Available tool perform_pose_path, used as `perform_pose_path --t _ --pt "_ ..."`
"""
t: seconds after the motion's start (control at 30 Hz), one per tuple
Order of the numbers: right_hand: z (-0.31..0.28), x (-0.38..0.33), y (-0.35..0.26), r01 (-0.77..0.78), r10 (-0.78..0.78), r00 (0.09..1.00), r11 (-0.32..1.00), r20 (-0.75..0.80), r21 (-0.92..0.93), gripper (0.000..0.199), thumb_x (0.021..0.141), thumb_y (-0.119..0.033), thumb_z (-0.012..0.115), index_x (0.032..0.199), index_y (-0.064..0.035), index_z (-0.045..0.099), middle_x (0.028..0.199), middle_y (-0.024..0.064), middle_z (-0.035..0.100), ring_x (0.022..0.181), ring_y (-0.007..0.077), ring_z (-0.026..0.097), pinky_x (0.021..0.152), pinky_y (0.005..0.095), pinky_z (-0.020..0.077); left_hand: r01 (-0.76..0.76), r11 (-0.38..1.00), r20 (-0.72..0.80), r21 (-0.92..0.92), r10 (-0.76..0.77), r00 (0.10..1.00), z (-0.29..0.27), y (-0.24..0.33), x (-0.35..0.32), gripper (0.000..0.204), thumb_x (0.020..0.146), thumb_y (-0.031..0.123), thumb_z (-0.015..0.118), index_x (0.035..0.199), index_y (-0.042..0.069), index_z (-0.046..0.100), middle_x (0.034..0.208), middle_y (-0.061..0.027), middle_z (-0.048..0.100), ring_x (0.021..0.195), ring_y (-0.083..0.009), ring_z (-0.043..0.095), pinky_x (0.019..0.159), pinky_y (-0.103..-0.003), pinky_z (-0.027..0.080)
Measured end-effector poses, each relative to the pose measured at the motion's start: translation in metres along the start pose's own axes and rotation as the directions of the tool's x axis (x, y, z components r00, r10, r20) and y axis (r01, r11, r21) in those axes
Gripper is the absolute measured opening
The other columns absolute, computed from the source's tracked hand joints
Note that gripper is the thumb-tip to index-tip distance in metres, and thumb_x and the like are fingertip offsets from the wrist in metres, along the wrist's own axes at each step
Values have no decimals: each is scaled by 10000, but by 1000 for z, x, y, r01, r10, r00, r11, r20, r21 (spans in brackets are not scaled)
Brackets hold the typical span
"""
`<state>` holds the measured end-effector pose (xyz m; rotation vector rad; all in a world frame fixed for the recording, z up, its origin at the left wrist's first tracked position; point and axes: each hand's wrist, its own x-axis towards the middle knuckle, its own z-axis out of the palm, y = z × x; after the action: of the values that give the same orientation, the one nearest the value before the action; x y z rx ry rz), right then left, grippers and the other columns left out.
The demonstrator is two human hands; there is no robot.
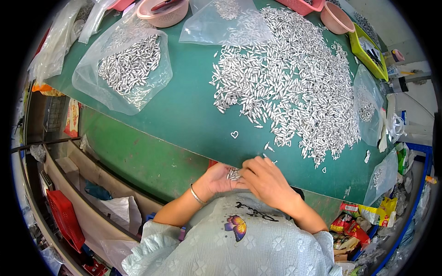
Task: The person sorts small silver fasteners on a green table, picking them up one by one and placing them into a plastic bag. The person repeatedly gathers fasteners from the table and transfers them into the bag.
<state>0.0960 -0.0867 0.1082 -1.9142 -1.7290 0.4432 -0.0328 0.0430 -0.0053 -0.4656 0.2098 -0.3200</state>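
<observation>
While I lean over the green table (184,110), its near edge runs just past my hands and most of its right half is covered by a big loose heap of small silver metal pieces (294,87), spread thick from the far edge down toward me. Left of the heap, well apart from it, lies a clear plastic bag of the same silver pieces (126,69), mouth open and slumped flat. Another clear bag (225,23) rests at the far side, overlapping the top of the heap, and a third clear bag (368,108) stands at the right edge with a few pieces in it. Pink bowl (163,13) at the far left, second pink bowl (336,17) far right, yellow-green tray (368,48) beside it. Down low, a red crate (66,221) sits on the floor to my left. My left hand (218,180) is cupped palm up just below the table edge, bracelet (197,195) on the wrist, grasping a small bunch of silver pieces (234,173). My right hand (264,179) lies against it, fingers curled over the bunch, touching it; whether it pinches a single piece I cannot tell. A tiny heart-shaped ring (234,134) lies alone on bare green between my hands and the heap.
</observation>
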Motion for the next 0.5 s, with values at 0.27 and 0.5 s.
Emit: perform_pose_path --t 0.27,0.5 --pt "3 42 38 -277 169 899 934 -405 -226 217 780 -37 651 989 -2 606 954 118 563 909 299 527 758 388 424 138 990 -3 3 -138 990 -14 7 3 543 1020 238 363 1371 -176 363 1365 -413 419 1276 -478 478 1081 -514 430" --pt "0 12 20 -61 57 994 997 -97 -40 212 787 -52 643 993 -11 606 959 106 542 909 292 524 783 385 425 99 993 -63 65 -95 994 -1 1 5 529 1016 229 371 1361 -173 380 1346 -416 437 1255 -468 503 1080 -514 430"
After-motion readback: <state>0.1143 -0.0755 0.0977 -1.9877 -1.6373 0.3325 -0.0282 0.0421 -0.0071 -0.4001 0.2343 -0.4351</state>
